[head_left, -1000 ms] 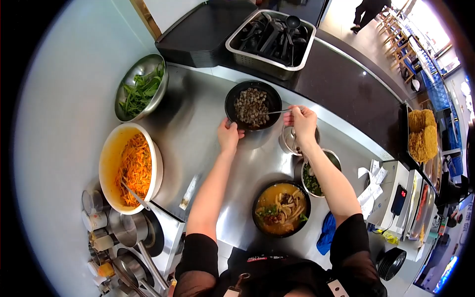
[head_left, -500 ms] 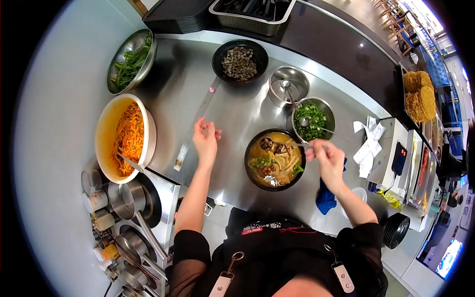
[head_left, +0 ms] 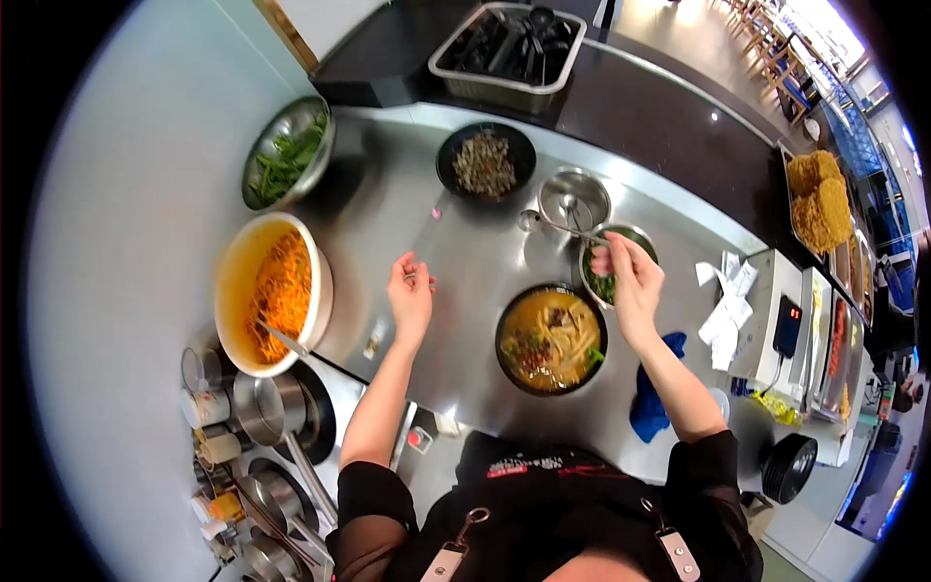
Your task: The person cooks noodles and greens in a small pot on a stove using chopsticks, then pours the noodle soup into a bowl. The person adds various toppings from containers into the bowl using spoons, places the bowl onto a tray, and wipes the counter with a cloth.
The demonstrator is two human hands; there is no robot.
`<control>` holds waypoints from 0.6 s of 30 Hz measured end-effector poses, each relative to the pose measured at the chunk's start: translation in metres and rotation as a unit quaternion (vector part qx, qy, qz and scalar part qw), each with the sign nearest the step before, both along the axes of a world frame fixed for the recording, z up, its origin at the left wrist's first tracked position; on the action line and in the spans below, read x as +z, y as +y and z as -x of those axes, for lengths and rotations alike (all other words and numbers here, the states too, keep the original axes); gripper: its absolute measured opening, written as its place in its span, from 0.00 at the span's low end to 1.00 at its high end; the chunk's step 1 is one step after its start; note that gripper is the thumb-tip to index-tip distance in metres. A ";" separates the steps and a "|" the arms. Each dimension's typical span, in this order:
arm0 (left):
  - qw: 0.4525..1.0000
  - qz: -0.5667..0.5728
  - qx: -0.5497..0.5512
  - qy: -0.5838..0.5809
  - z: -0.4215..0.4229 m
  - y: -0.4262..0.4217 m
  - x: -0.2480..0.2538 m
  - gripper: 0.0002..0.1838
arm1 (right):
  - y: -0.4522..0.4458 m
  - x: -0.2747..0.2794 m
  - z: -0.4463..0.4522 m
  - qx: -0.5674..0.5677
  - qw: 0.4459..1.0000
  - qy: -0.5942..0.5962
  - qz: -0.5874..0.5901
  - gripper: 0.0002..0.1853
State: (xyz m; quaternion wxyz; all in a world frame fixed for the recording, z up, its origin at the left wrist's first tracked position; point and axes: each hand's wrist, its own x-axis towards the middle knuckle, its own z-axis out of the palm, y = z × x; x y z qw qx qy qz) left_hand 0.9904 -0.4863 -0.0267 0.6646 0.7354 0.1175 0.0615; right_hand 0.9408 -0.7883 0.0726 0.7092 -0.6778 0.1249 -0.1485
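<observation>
My right hand [head_left: 632, 286] grips a long-handled metal spoon [head_left: 562, 231] over the scallion bowl. The spoon's head hangs left of the empty-looking steel pot [head_left: 555, 184]. Chopped scallions [head_left: 599, 281] lie in a steel bowl, partly hidden by that hand. Nearer my body stands a black bowl of noodle soup [head_left: 551, 339], with broth, dark pieces, a reddish topping and some green. Over the counter to its left, my left hand [head_left: 411, 296] hovers with loosely bent fingers apart, and nothing shows in it. A black bowl of small shellfish [head_left: 485, 165] sits farther back.
At left are a white tub of shredded orange food [head_left: 323, 281] with a utensil and a steel bowl of leafy greens [head_left: 320, 160]. Pots [head_left: 267, 407] crowd the lower left. A blue cloth [head_left: 652, 407], paper slips [head_left: 722, 315] and stacked black bowls [head_left: 790, 466] are at right.
My right hand has moved from beside the soup bowl up over the scallions, and the spoon has left the soup. My left hand stays near the same spot. The whole view has shifted slightly.
</observation>
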 end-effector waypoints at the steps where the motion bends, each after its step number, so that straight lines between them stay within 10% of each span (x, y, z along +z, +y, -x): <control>1: 0.999 -0.020 -0.005 -0.028 -0.016 0.000 0.004 0.16 | 0.005 -0.008 -0.028 0.008 0.998 -0.024 -0.058 0.12; 8: 0.932 -0.310 -0.009 -0.188 -0.186 -0.023 0.087 0.11 | 0.051 -0.087 -0.147 0.042 0.982 0.011 -0.184 0.12; 10: 0.802 -0.469 0.021 -0.369 -0.253 -0.026 0.095 0.10 | 0.049 -0.086 -0.139 0.083 0.991 0.059 -0.090 0.12; 12: 0.783 -0.551 -0.020 -0.290 -0.287 -0.046 0.132 0.09 | 0.040 -0.099 -0.122 0.091 0.974 0.097 0.182 0.14; 15: 0.670 -0.700 -0.074 -0.237 -0.339 -0.060 0.146 0.08 | 0.026 -0.042 -0.060 0.055 0.978 -0.049 0.197 0.12; 18: 0.672 -0.713 -0.108 -0.169 -0.428 -0.030 0.090 0.09 | -0.010 0.008 -0.005 0.151 0.982 0.034 0.110 0.10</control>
